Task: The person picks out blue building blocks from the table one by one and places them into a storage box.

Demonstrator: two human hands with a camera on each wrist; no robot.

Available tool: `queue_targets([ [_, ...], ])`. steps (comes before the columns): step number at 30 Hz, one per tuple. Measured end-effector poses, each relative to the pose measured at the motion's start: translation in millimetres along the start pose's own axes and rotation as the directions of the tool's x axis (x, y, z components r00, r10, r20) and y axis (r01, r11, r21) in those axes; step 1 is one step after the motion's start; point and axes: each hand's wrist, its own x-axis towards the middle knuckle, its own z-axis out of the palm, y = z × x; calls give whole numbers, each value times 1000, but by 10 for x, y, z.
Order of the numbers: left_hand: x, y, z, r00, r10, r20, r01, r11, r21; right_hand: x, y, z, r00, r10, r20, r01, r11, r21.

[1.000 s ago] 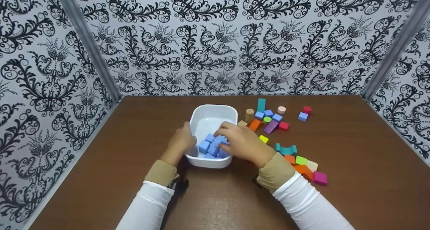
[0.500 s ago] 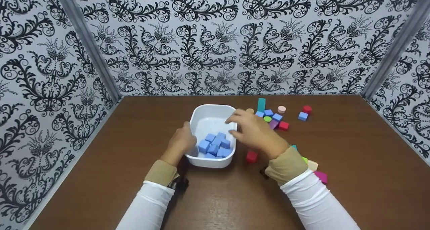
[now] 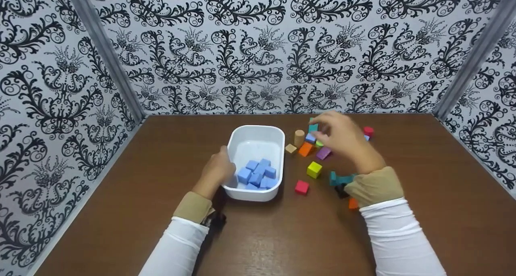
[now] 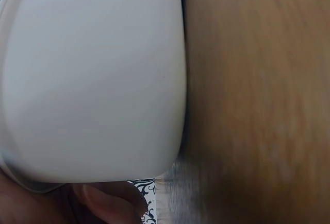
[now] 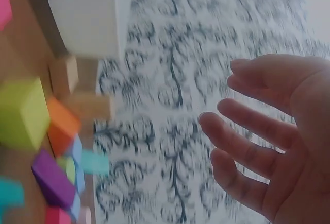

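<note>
My left hand (image 3: 217,168) grips the left wall of a white plastic tub (image 3: 250,195); the left wrist view shows the tub's outer side (image 4: 98,80) with curled fingers (image 4: 111,203) at its rim. Several light blue blocks (image 3: 255,178) lie piled at the tub's near end. My right hand (image 3: 342,137) is over the scattered blocks right of the tub. In the right wrist view its fingers (image 5: 242,141) are spread and relaxed, with nothing between them. In the head view it overlaps part of the far cluster, where a blue block (image 3: 310,138) and a purple block (image 3: 323,152) show.
On the brown table, a red block (image 3: 302,187), a yellow-green cube (image 3: 314,169) and an orange block (image 3: 305,149) lie right of the tub. A wooden cylinder (image 3: 299,138) stands behind them. A teal arch (image 3: 340,179) lies near my right sleeve (image 3: 377,191). Patterned walls enclose the table.
My right hand has left the blue blocks in the tub and moved right and away, over the scattered blocks. The red block by the tub is now uncovered. My left hand stays put.
</note>
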Motion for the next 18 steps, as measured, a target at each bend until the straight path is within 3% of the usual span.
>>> queue_targets([
  [6, 7, 6, -5, 999, -25, 23, 26, 1000, -17, -103, 267, -292, 992, 124, -16, -123, 992, 41],
  [10, 16, -3, -1, 999, -32, 25, 32, 999, -17, -171, 387, -372, 989, 146, -12, -145, 988, 62],
  [14, 23, -10, 6, 999, -30, 31, 31, 999, -12, -238, 489, -379, 979, 193, 69, -198, 978, 71],
  [18, 23, -4, 4, 999, -20, 34, 20, 1000, -5, -287, 569, -356, 944, 282, 172, -297, 953, 66],
])
